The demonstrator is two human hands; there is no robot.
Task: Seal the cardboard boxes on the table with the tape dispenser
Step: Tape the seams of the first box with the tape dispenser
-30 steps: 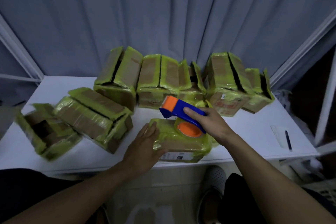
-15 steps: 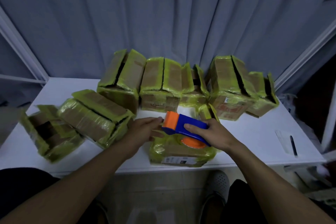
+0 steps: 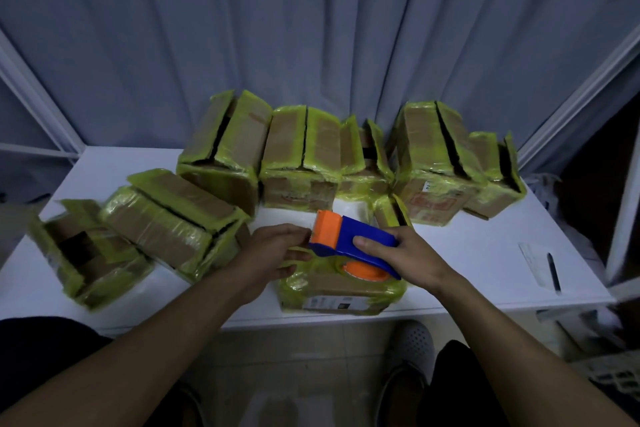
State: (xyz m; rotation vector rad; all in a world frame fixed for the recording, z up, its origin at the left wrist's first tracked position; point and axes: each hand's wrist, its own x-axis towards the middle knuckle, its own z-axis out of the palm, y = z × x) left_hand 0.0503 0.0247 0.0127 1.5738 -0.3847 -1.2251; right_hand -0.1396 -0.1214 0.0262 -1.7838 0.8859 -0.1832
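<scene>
Cardboard box (image 3: pixel 329 289), glossy yellow-taped, sits beneath right hand (image 3: pixel 414 258) gripping plastic tape dispenser (image 3: pixel 346 236).

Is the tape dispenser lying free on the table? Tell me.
No, the right hand grips the tape dispenser over the nearest box.

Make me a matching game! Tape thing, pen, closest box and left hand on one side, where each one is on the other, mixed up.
1 tape dispenser
2 pen
3 nearest box
4 left hand

A on the paper at the right
B at the dispenser's orange end
C in the right hand
D under the dispenser

Pairs: 1-C, 2-A, 3-D, 4-B
</scene>
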